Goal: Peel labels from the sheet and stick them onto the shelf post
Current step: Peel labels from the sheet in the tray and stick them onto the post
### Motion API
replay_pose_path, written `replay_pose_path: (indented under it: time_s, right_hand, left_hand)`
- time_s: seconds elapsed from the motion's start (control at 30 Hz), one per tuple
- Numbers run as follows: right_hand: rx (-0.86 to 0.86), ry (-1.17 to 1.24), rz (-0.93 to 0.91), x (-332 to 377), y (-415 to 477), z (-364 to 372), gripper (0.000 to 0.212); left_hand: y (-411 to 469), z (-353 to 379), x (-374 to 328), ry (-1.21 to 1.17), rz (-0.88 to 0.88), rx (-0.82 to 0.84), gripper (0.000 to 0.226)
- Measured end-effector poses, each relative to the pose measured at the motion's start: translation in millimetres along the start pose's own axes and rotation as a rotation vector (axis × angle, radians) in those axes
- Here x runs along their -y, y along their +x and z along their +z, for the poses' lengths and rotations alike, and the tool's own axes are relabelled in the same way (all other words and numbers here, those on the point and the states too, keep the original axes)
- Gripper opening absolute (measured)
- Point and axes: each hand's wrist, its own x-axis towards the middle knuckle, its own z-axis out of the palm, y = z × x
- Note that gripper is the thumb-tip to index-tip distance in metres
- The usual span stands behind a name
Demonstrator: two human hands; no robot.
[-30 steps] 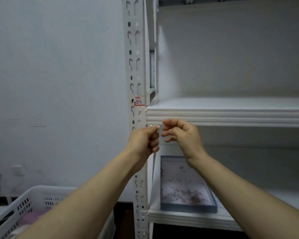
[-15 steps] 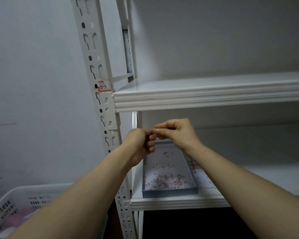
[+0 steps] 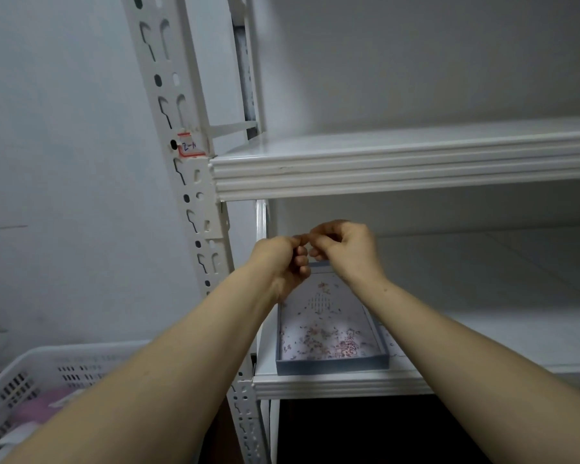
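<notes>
Beneath the upper shelf [image 3: 399, 169] my left hand [image 3: 278, 262] and right hand [image 3: 345, 249] meet, fingers curled, tips pinching what I judge a fresh label, too small to see. One stuck label [image 3: 190, 147] sits on the shelf post [image 3: 195, 202]. Risk: passing it between pinches could fold its glue onto itself.

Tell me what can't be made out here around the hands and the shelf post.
Head view only.
1. Anything pinched between the left hand and right hand: hidden by the hands themselves.
2. Writing on the red-edged label on the shelf post: too small.
3. Basket contents: blurred, cut by the bottom-left edge.
</notes>
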Motion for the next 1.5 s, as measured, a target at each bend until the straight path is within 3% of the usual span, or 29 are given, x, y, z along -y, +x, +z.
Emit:
replay_pose_path:
  time_s: [0.3, 0.5, 0.7, 0.87, 0.93, 1.03, 1.13, 1.23, 1.33, 1.4, 1.5]
  right_hand:
    - [-0.006, 0.316, 0.307, -10.6, 11.9, -2.8, 0.008]
    - [0.020, 0.275, 0.350, -24.2, 17.0, -5.3, 0.010]
    - [0.098, 0.025, 0.341, -31.3, 22.5, -3.7, 0.025]
    - [0.144, -0.552, 0.211, -41.5, 30.8, -4.1, 0.035]
    - [0.182, -0.679, 0.189, -46.6, 31.6, -4.7, 0.041]
    - [0.255, -0.753, 0.234, -50.4, 33.0, -6.4, 0.049]
    - [0.286, -0.864, 0.229, -55.1, 32.5, -9.8, 0.037]
    - [0.217, -0.859, 0.143, -54.7, 28.3, -12.7, 0.022]
    - [0.161, -0.955, 0.071, -45.3, 23.7, -12.6, 0.040]
    - [0.176, -1.020, 0.053, -44.6, 23.3, -13.0, 0.024]
    - [0.161, -0.966, 0.075, -35.3, 19.3, -13.6, 0.027]
  left_hand:
    - [7.5, -1.1, 3.8, -0.019, -0.045, 0.021, 0.028]
    - [18.2, -6.3, 5.2, 0.063, -0.028, -0.059, 0.027]
    - [27.8, -7.1, 10.2, 0.202, 0.035, -0.169, 0.024]
    - [36.5, -7.0, 14.4, 0.335, 0.048, -0.204, 0.026]
    - [40.3, -8.2, 16.1, 0.380, 0.048, -0.204, 0.032]
    - [44.9, -10.6, 18.5, 0.431, 0.048, -0.203, 0.039]
    - [45.1, -10.3, 19.3, 0.459, 0.056, -0.204, 0.042]
    - [41.7, -8.4, 18.6, 0.482, 0.083, -0.184, 0.030]
    - [33.1, -7.3, 14.3, 0.520, 0.117, -0.167, 0.006]
    - [27.0, -7.2, 11.3, 0.543, 0.145, -0.164, 0.007]
    - [14.2, -7.2, 4.4, 0.594, 0.206, -0.149, 0.008]
